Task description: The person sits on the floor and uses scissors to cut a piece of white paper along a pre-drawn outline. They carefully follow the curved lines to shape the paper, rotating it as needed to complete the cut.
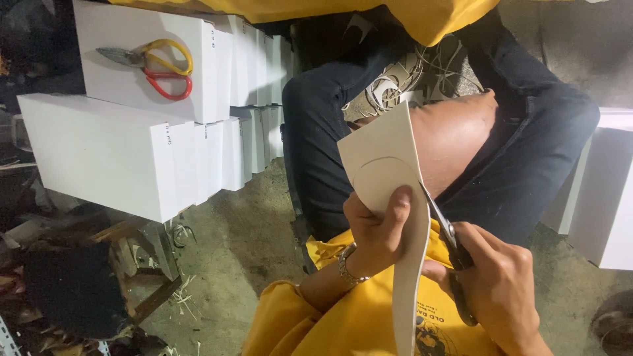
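Head view is showing the left hand (376, 227) pinching a white insole sheet (389, 178) over the lap, fingers (399, 201) clamped on its traced outline. Right hand (494, 283) is gripping dark shears (448, 247), blades biting the stiff, smooth board mid-cut. Following that curve likely calls for turning the sheet. Red-and-yellow scissors (158, 66) are lying on matte white boxes (132, 158).
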